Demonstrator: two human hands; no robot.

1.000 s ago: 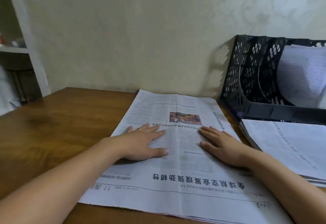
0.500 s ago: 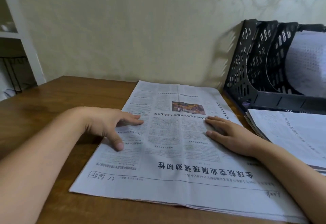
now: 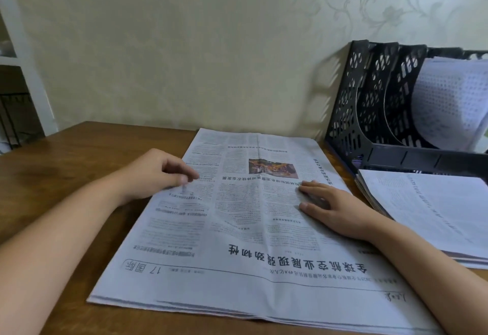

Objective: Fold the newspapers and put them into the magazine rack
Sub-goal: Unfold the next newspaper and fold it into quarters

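On the counter (image 3: 79, 155) the newspaper (image 3: 237, 229) lies flat, left of the magazine rack (image 3: 369, 123). Right hand (image 3: 335, 208) presses flat to pin the sheet, probably so the left hand (image 3: 155, 173) can lift its edge; the left grip looks pinched, though blur hides what it holds.

Both forearms reach in from the near edge, bare, angled toward each other. The left hand (image 3: 155, 173) is palm down, its fingers curled under and blurred, thumb tip meeting the fingertips at the page's left margin; whether it pinches anything is unclear. The right hand (image 3: 335, 208) lies flat, palm down, fingers straight and together, pointing left, thumb spread apart.
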